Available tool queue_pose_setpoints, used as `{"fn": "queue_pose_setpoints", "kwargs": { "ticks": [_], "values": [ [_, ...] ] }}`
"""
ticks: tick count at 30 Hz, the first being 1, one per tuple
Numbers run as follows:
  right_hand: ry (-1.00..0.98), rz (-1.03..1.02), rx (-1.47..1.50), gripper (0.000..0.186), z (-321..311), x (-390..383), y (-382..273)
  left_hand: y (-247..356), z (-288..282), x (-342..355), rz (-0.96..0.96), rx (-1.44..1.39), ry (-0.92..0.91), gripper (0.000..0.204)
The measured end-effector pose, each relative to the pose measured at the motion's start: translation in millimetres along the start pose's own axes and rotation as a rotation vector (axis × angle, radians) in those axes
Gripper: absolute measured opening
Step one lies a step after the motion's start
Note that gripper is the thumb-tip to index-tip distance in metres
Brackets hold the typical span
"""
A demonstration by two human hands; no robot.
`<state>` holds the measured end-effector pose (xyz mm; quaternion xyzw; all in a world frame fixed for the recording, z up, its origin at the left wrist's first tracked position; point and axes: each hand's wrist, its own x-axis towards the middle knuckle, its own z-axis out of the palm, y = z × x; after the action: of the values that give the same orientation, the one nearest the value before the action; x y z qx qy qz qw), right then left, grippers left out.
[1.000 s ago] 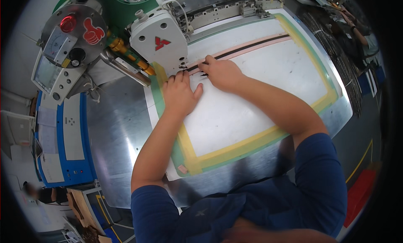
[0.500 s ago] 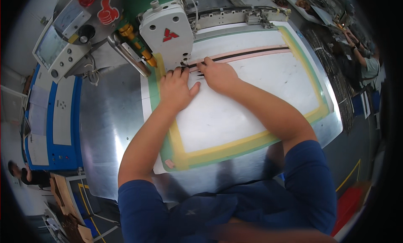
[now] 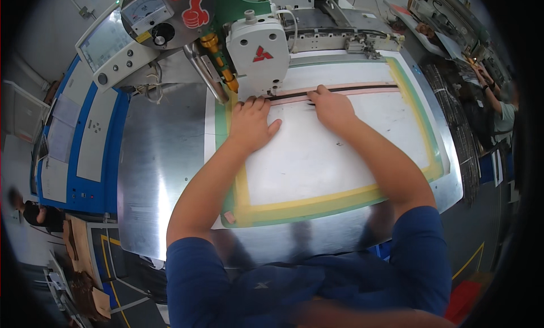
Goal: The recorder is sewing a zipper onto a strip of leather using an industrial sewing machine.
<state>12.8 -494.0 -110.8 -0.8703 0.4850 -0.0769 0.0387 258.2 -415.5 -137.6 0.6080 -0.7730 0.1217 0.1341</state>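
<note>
A long black strip (image 3: 362,90) lies in a pink-edged slot across a white sheet (image 3: 294,152) framed with yellow and green tape. My left hand (image 3: 252,125) rests flat at the strip's left end, fingertips pressing on it and thumb spread. Further right along the strip is my right hand (image 3: 335,108), its fingers curled, thumb and index at the strip. From under its fingers pokes the dark point of a slim tool (image 3: 311,104); the rest is hidden in the palm. Just beyond my left fingertips stands the white sewing machine head (image 3: 258,56).
A yellow-and-green nozzle (image 3: 224,67) and a metal tube (image 3: 205,73) hang left of the machine head. A control screen (image 3: 103,41) stands at far left. The sheet lies on a shiny metal table (image 3: 158,158). Another person (image 3: 504,109) works at far right.
My right hand has slid right along the strip, away from my left hand. The left hand stays at the strip's left end. The whole view has shifted slightly.
</note>
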Motion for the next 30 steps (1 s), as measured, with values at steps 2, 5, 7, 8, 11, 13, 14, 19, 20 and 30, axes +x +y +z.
{"fn": "queue_pose_setpoints", "kwargs": {
  "ticks": [2,5,7,8,11,13,14,19,20,30],
  "values": [
    [0.005,-0.009,0.017,0.039,3.8,2.8,-0.1,1.1,-4.5,1.0,-0.006,-0.013,-0.005,0.062],
    [-0.011,-0.017,0.020,0.038,3.9,3.9,-6.7,9.6,-11.6,4.5,-0.056,0.006,-0.056,0.065],
    [-0.032,-0.016,0.013,0.038,2.7,5.8,-15.5,15.0,-17.7,8.6,-0.097,0.043,-0.105,0.066],
    [-0.035,-0.022,0.022,0.037,3.2,6.3,-19.2,15.7,-21.1,10.4,-0.123,0.052,-0.159,0.067],
    [-0.034,-0.044,0.031,0.037,5.3,8.7,-25.9,13.7,-20.6,14.8,-0.180,0.021,-0.250,0.067],
    [-0.029,-0.066,0.032,0.037,8.9,10.9,-28.9,12.0,-21.2,12.7,-0.216,-0.019,-0.286,0.067],
    [-0.008,-0.080,0.040,0.038,11.7,11.1,-29.5,13.0,-23.0,10.5,-0.211,-0.038,-0.241,0.068],
    [0.013,-0.116,0.048,0.040,12.8,11.6,-30.9,16.3,-35.7,10.0,-0.259,-0.026,-0.261,0.070],
    [-0.001,-0.102,0.045,0.040,9.3,10.8,-30.1,15.9,-37.6,10.8,-0.268,-0.022,-0.276,0.069],
    [-0.041,0.009,0.009,0.042,-1.6,3.0,-1.9,8.9,-39.0,11.0,-0.288,-0.059,-0.299,0.066]
  ]
}}
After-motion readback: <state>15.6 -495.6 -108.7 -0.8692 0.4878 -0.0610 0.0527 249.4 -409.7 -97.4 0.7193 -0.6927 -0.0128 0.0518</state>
